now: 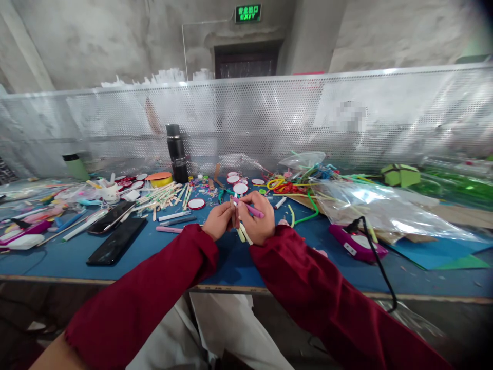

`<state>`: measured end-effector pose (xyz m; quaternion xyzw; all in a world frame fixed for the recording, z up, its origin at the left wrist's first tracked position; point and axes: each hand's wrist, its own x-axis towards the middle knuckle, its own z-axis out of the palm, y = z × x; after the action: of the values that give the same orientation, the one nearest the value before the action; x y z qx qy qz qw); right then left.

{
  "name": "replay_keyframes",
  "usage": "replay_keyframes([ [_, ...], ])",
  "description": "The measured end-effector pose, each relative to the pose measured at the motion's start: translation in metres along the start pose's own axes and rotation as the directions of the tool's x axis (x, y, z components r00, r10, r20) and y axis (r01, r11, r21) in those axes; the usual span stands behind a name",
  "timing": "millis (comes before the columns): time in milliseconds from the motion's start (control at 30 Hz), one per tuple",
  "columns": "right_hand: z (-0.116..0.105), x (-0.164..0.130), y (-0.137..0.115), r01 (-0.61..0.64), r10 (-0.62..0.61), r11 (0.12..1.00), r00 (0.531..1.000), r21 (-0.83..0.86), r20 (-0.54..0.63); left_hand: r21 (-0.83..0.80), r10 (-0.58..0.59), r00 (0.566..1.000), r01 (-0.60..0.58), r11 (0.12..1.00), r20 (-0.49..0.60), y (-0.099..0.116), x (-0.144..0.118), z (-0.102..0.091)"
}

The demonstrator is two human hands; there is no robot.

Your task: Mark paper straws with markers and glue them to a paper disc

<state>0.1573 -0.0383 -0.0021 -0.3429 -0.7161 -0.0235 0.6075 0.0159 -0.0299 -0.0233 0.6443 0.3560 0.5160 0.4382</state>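
A tall black flask stands upright on the blue table; two dark phones lie flat to the left; a yellow tape roll sits near the flask; a clear plastic bag sprawls at the right; a green box rests beyond it; a perforated metal screen backs the table.

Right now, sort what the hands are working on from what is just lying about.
In hand:
left hand
right hand
pink stick
pale sticks

Lying about:
black flask
two phones
plastic bag
glue gun
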Motion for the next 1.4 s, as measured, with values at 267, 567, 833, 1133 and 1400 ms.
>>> replay_keyframes([
  [267,-0.0011,0.0006,-0.0018,-0.013,0.013,1.0,1.0,-0.013,0.005,-0.004,0.006,1.0,-0.006,1.0,0.021,-0.0009,0.0007,0.0002],
  [567,-0.0005,0.0006,-0.0009,-0.002,0.002,1.0,1.0,-0.005,0.002,0.01,0.012,1.0,-0.012,1.0,0.026,-0.0023,0.0012,-0.0014],
  [833,-0.001,0.0012,-0.0021,-0.021,0.021,1.0,1.0,-0.011,0.017,0.012,0.021,0.999,-0.021,1.0,0.037,0.0001,0.001,-0.001],
  [1133,-0.0006,0.0014,-0.0008,-0.015,0.015,1.0,1.0,-0.001,0.007,0.005,0.004,0.999,-0.004,1.0,0.031,0.002,0.0005,0.0005],
  [1400,-0.0007,0.0014,-0.001,-0.009,0.009,1.0,1.0,0.001,0.01,0.01,0.013,1.0,-0.013,1.0,0.025,0.0036,-0.0001,0.0002],
])
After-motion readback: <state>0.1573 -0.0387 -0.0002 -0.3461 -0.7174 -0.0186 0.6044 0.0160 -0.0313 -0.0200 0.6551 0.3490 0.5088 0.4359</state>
